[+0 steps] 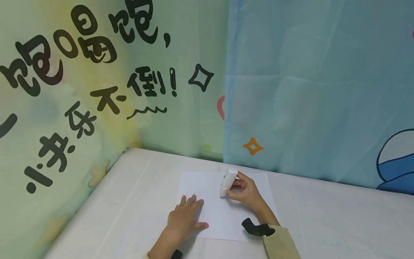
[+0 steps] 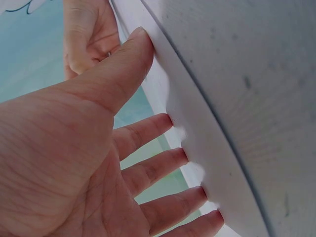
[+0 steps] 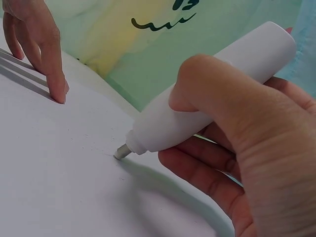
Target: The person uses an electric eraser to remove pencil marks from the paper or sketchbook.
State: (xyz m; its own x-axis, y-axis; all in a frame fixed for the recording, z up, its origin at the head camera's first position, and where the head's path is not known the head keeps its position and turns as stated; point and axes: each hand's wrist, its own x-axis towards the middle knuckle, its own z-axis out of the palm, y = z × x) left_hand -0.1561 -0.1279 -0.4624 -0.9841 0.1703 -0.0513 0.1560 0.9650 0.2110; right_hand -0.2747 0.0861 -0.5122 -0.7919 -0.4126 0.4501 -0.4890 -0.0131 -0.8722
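Note:
My right hand point(image 1: 248, 194) grips a white electric eraser point(image 1: 228, 182) between thumb and fingers, its body tilted. In the right wrist view the narrow greyish eraser tip point(image 3: 122, 151) points down at the white sheet of paper point(image 1: 215, 216) and appears to touch it. Small dark crumbs point(image 3: 86, 140) lie on the paper near that tip. To the left, my left hand point(image 1: 183, 219) has its fingers spread, with the fingertips resting on the paper's left part. Nothing is held in it. The left wrist view shows its thumb and fingers against the sheet's surface.
A white-covered table point(image 1: 129, 205) lies under the paper. Behind it hang a green-yellow curtain point(image 1: 187, 118) with dark lettering and a blue curtain point(image 1: 307, 108). A black strap point(image 1: 257, 228) is at the right wrist.

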